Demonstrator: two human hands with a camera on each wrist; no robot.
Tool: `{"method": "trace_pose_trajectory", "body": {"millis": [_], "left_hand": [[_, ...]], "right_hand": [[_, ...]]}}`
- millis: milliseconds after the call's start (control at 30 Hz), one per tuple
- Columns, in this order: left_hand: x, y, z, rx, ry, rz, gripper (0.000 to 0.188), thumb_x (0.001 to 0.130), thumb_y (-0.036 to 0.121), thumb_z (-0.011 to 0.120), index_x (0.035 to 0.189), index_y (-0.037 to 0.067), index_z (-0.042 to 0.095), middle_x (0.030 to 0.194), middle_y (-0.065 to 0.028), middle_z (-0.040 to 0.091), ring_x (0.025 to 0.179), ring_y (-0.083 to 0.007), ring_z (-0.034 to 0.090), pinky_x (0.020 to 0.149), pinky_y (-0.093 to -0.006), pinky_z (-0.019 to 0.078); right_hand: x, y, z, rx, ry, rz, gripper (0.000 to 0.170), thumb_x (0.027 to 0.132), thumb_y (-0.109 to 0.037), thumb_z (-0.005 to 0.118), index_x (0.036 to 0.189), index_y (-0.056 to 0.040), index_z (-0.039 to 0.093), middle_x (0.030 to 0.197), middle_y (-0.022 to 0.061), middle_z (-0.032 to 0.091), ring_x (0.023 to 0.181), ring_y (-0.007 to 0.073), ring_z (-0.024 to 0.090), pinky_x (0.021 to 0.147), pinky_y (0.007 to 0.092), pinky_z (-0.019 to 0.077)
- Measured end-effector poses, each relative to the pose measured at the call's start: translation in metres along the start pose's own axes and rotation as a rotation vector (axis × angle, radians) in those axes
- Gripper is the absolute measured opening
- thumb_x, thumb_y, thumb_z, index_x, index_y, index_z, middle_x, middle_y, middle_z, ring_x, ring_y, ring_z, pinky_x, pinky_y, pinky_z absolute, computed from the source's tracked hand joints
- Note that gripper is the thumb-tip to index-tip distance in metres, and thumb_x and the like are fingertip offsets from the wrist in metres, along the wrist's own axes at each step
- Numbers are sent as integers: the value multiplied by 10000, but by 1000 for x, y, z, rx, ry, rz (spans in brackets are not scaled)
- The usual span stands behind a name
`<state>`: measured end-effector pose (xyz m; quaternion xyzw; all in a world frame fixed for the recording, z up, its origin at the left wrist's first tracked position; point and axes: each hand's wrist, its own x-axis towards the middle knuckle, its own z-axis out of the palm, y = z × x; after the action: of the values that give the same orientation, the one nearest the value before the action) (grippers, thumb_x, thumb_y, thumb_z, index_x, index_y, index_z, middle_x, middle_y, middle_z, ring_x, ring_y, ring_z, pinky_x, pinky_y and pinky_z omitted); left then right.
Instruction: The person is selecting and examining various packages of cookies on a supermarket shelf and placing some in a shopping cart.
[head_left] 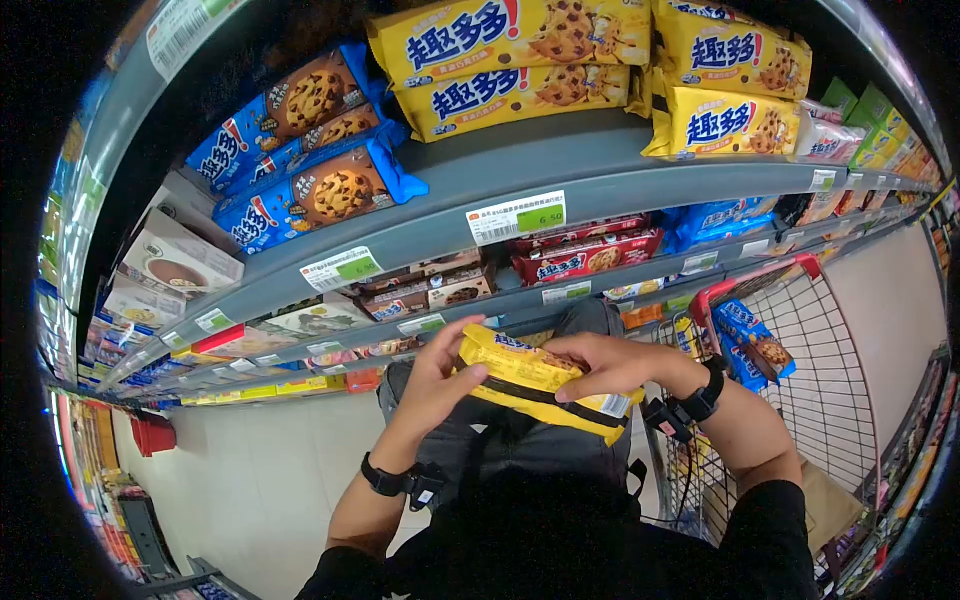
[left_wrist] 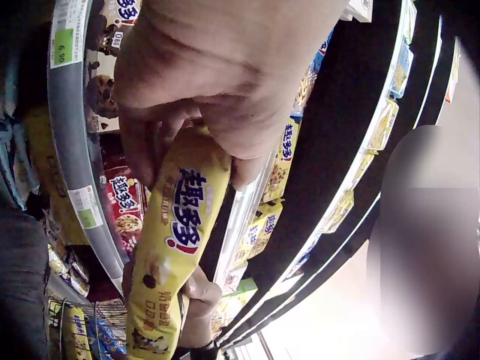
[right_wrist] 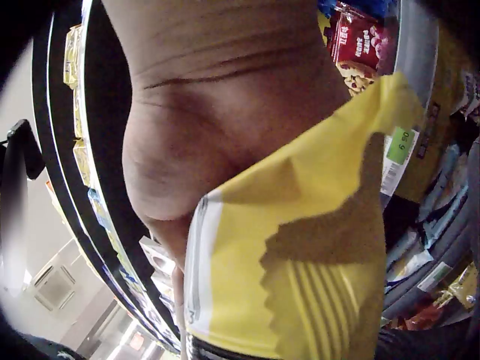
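Note:
Both hands hold a yellow pack of chocolate chip cookies (head_left: 525, 390) over the person's lap, its brown-striped side and barcode turned up toward the head camera. The left hand (head_left: 438, 375) grips its left end, thumb on the near side. Toward the other end, the right hand (head_left: 605, 365) holds it with the thumb across the wrapper. In the left wrist view the printed front of the cookie pack (left_wrist: 176, 232) shows below the left hand (left_wrist: 210, 82). The crimped yellow end covers much of the right wrist view, beside the right hand (right_wrist: 195, 157).
Yellow cookie packs (head_left: 520, 100) and blue cookie packs (head_left: 320, 190) fill the upper shelf ahead. Red cookie packs (head_left: 585, 258) lie on a lower shelf. At the right stands a wire shopping cart (head_left: 825, 370) with blue packs (head_left: 750, 345) inside. A red bin (head_left: 153, 433) is at far left.

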<state>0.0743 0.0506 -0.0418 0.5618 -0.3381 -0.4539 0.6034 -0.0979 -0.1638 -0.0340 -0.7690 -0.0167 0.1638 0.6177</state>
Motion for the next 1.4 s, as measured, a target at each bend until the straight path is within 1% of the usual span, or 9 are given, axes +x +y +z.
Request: {"method": "trace_pose_trajectory", "body": {"millis": [67,167,233,267,333,500,1033,1333,1400], "left_hand": [[-1,0,2,77,30,11,491,885,2,616,1347,22,451,1160,-77,628,1066,-129,587,895,-259,465],[-2,-8,-5,-36,72,-31,408,895,0,598,1285,22,482,1160,-82,630,1061,-125,593,889,-257,470],[-3,-13,-14,-116,126,-21,364,895,-3,590,1244,24,492,1156,-87,632,1047,-123,602,883,-258,475],[-4,-14,-18,-114,133,-19,364,895,-3,590,1244,24,492,1156,-87,632,1047,-123,602,883,-258,475],[-7,-15,-24,-131,185,1,359,893,-5,584,1235,32,483,1120,-85,635,1016,-121,608,869,-257,477],[-17,-15,-33,-215,164,6,397,885,-5,592,1248,49,440,1072,-86,630,974,-122,608,848,-256,478],[-23,-6,-28,-153,140,36,494,869,-45,584,1316,65,404,1077,-97,641,943,-116,622,819,-243,498],[-20,-11,-28,-174,150,24,467,873,-46,561,1309,54,426,1094,-98,626,965,-116,611,833,-242,487],[-20,-13,-30,-164,159,31,467,872,-39,564,1309,54,426,1096,-98,624,974,-120,609,834,-248,487]], "right_hand": [[0,5,2,-3,14,-41,540,865,-322,715,1250,10,536,964,64,631,862,118,562,749,284,469],[0,-1,-6,15,25,58,526,870,-335,709,1221,25,553,932,57,638,821,113,563,722,278,470],[-1,5,-16,18,19,133,442,858,-328,720,1111,9,589,846,23,618,784,85,534,685,274,449],[-3,10,-18,16,13,129,442,858,-328,720,1111,9,589,846,23,618,784,85,534,685,274,449],[-7,19,-21,81,60,85,457,841,-342,745,1104,7,613,865,14,633,792,74,542,688,257,450],[-6,18,-24,244,135,41,402,837,-136,755,1167,37,606,1045,56,680,929,89,598,807,257,490],[-5,16,-24,243,138,27,437,814,-97,763,1203,7,594,1109,50,654,1011,107,593,888,262,489],[-4,20,-24,232,138,31,418,835,-146,750,1193,4,596,1094,53,651,998,115,595,879,268,483],[-4,18,-24,237,144,23,387,869,-170,716,1192,7,599,1089,55,651,997,106,588,889,263,471]]}}
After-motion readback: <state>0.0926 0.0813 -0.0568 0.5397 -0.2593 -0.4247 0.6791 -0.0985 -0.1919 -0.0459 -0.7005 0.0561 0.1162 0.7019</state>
